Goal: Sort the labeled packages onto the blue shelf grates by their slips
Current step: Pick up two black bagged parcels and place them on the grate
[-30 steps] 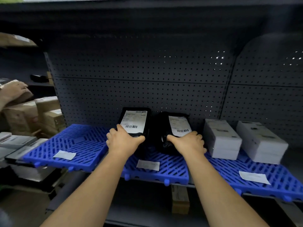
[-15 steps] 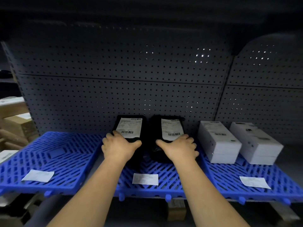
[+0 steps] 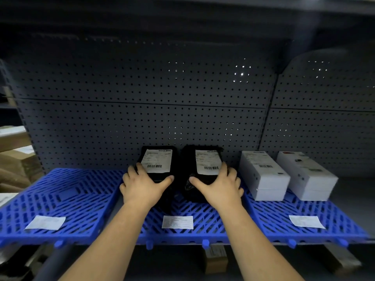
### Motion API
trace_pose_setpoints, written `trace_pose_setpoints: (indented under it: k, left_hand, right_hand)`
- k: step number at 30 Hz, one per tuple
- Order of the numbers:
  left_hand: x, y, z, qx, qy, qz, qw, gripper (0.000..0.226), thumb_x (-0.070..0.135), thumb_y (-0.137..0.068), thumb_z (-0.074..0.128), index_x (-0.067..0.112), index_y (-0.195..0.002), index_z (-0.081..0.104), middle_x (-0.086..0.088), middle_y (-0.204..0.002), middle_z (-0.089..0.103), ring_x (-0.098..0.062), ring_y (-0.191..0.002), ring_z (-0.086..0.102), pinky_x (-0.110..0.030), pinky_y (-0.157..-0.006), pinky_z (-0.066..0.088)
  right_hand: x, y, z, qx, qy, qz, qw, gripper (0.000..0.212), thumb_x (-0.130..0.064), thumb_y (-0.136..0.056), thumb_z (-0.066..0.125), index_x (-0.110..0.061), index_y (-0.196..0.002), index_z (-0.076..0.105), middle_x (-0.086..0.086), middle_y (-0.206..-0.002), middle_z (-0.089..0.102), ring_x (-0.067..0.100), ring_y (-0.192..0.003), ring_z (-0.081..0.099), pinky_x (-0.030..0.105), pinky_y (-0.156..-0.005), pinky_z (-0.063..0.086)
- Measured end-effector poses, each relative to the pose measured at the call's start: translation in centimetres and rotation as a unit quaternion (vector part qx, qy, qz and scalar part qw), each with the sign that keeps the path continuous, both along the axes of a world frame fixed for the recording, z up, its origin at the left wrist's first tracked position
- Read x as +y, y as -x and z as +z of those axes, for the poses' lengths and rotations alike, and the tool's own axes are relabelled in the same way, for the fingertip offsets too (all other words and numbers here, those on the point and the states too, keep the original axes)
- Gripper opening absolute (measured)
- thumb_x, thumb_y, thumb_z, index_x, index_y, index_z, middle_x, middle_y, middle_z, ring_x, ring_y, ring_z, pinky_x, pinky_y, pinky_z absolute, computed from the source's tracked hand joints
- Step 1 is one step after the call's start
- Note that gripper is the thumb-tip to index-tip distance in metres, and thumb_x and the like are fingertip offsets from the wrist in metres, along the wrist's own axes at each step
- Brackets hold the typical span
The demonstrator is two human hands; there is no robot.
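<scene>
Two black packages with white barcode labels lie side by side on the middle blue grate [image 3: 205, 224], against the pegboard. My left hand [image 3: 142, 186] grips the near end of the left black package [image 3: 157, 162]. My right hand [image 3: 218, 184] grips the near end of the right black package [image 3: 207, 162]. A paper slip [image 3: 178, 222] lies at the front of this grate. The left blue grate [image 3: 67, 199] carries only its own slip [image 3: 45, 222]. Two white boxes [image 3: 263, 175] [image 3: 306, 175] stand on the right blue grate [image 3: 334, 222], behind a third slip [image 3: 306, 221].
A dark pegboard wall [image 3: 142, 118] backs the shelf and an upper shelf overhangs it. Brown cardboard boxes [image 3: 18, 159] are stacked at the far left. Below the grates, a small cardboard box [image 3: 216, 260] sits in shadow.
The view has shifted right and closer, so the stacked boxes at the left have slid out of frame. Both hands stay on the two black packages, pushed slightly back toward the pegboard.
</scene>
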State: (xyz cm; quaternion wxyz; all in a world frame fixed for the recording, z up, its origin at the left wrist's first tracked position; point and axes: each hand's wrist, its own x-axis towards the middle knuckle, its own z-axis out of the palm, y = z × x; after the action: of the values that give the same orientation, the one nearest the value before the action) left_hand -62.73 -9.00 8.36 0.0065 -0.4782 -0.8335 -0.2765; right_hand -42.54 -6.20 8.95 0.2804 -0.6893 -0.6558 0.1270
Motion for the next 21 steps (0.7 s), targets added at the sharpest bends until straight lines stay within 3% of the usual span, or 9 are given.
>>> trace_pose_setpoints:
  k: [7, 10, 15, 18, 21]
  left_hand:
    - [-2.1, 0.0, 0.0, 0.034, -0.019, -0.022, 0.999, 0.114, 0.090, -0.066, 0.037, 0.012, -0.148, 0.024, -0.010, -0.152, 0.026, -0.031, -0.137, 0.025, -0.049, -0.108, 0.026]
    - [-4.1, 0.1, 0.8, 0.050, -0.048, -0.067, 0.995, 0.098, 0.080, -0.076, 0.041, 0.015, -0.148, 0.027, -0.006, -0.154, 0.024, -0.026, -0.140, 0.020, -0.046, -0.110, 0.024]
    - [-9.6, -1.3, 1.2, 0.104, -0.091, -0.213, 0.967, 0.085, 0.075, -0.081, 0.035, 0.022, -0.146, 0.031, 0.007, -0.153, 0.026, -0.012, -0.139, 0.021, -0.036, -0.112, 0.023]
    - [-12.4, -3.7, 0.6, 0.116, -0.073, -0.305, 0.942, 0.087, 0.076, -0.078, 0.029, 0.026, -0.149, 0.028, 0.011, -0.155, 0.021, -0.010, -0.141, 0.018, -0.031, -0.113, 0.017]
    - [-14.3, -7.1, -0.7, 0.117, -0.058, -0.381, 0.915, 0.086, 0.076, -0.078, 0.031, 0.028, -0.149, 0.027, 0.012, -0.153, 0.023, -0.011, -0.140, 0.021, -0.033, -0.112, 0.020]
  right_hand:
    - [-0.2, -1.2, -1.0, -0.012, -0.027, 0.040, 0.999, 0.115, -0.090, -0.066, 0.047, -0.021, -0.154, 0.018, 0.010, -0.156, 0.021, 0.033, -0.142, 0.023, 0.053, -0.111, 0.024]
    - [-1.2, -2.5, -0.7, 0.009, -0.061, 0.066, 0.996, 0.108, -0.086, -0.069, 0.051, -0.022, -0.152, 0.024, 0.009, -0.154, 0.024, 0.032, -0.140, 0.024, 0.052, -0.111, 0.026]
    - [-5.8, -6.0, -0.9, 0.013, -0.114, 0.128, 0.985, 0.082, -0.066, -0.082, 0.058, -0.020, -0.147, 0.038, 0.002, -0.147, 0.035, 0.024, -0.135, 0.032, 0.042, -0.111, 0.033]
    - [-9.8, -8.6, -1.7, -0.013, -0.104, 0.154, 0.983, 0.075, -0.064, -0.085, 0.058, -0.020, -0.144, 0.042, -0.002, -0.139, 0.041, 0.020, -0.132, 0.036, 0.035, -0.107, 0.036]
    - [-14.2, -11.9, -3.1, -0.023, -0.096, 0.147, 0.984, 0.073, -0.065, -0.083, 0.059, -0.023, -0.141, 0.045, -0.004, -0.133, 0.044, 0.017, -0.127, 0.040, 0.033, -0.104, 0.037]
